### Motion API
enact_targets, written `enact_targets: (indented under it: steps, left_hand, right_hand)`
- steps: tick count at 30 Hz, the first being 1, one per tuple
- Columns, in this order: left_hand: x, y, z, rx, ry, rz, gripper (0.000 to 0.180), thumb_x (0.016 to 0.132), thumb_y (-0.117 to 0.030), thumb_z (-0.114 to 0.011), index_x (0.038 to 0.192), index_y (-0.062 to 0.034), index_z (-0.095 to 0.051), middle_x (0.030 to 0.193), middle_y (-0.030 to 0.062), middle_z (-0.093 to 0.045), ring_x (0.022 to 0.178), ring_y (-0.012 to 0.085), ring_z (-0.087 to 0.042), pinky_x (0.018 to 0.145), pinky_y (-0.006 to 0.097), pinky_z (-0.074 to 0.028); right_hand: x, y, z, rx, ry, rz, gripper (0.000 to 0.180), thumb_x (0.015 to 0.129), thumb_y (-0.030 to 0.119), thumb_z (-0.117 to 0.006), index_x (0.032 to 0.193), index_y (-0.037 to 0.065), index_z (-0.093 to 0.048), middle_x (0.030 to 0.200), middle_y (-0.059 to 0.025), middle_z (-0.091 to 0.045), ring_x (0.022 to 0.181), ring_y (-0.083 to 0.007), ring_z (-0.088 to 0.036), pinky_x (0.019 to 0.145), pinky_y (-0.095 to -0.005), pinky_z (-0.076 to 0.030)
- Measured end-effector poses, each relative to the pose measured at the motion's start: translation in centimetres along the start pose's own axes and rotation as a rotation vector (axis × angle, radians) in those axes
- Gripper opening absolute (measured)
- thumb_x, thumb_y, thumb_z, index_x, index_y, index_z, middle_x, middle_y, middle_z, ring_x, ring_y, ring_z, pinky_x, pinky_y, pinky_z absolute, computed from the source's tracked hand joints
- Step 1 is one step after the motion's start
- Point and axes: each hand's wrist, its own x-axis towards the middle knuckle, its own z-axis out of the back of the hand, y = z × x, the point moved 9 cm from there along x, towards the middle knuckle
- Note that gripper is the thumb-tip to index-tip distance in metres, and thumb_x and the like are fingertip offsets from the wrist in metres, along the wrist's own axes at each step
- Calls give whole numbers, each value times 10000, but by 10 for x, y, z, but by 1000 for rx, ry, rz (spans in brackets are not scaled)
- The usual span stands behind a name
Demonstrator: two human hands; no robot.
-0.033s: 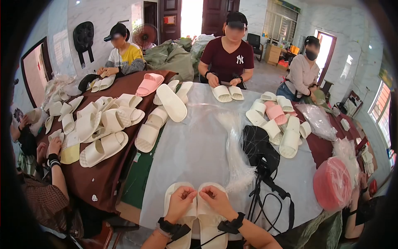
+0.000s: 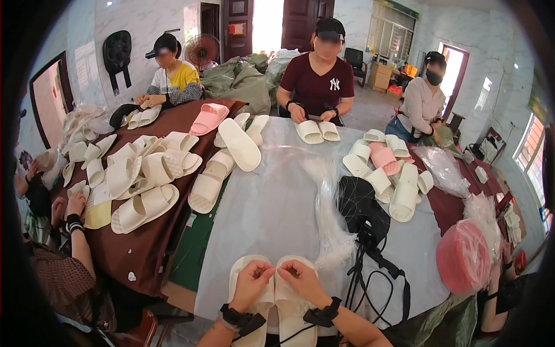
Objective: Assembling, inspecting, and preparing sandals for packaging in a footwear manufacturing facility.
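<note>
A pair of white slippers lies side by side at the table's near edge: the left slipper point(image 2: 263, 301) and the right slipper point(image 2: 287, 303), toes pointing away from me. Over the left one, my left hand point(image 2: 252, 283) is closed, thumb and forefinger pinched together. My right hand point(image 2: 302, 282) makes a matching pinch above the right one. The two pinches almost meet over the inner edges of the slippers. Whatever sits between the fingertips is too small to make out. Beyond the hands lies a bundle of thin clear plastic strands point(image 2: 325, 214).
White slippers point(image 2: 156, 165) are heaped on the brown cloth at left. At right are a white and pink slipper pile point(image 2: 384, 159), a black bag point(image 2: 364, 202) with straps, and a red plastic-wrapped tub point(image 2: 462, 254). Across the table a co-worker point(image 2: 317, 81) handles slippers; others sit around.
</note>
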Motion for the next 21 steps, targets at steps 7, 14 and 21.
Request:
enact_targets:
  steps: [7,14,21]
  left_hand:
    - [-1,3,0,-36,0,11,108,826,-89,-609,891,-19,-558,752,-6,-561,644,51,-495,579,187,-414]
    - [-1,6,10,-87,-94,12,109,825,-90,-610,888,-19,-556,755,-6,-561,644,55,-498,587,186,-422]
    - [-1,3,-1,9,5,42,97,840,-101,-590,885,-24,-550,747,-20,-551,651,40,-496,585,178,-414]
  right_hand:
    - [-1,-1,-2,-38,26,31,182,830,161,-614,925,8,-587,776,11,-579,677,-40,-501,616,-194,-427]
    - [0,1,-2,-63,11,18,186,824,170,-618,916,11,-587,757,6,-584,659,-46,-498,605,-199,-424]
    - [0,1,1,-73,-4,40,186,824,169,-618,916,10,-587,753,0,-583,652,-47,-494,600,-198,-421]
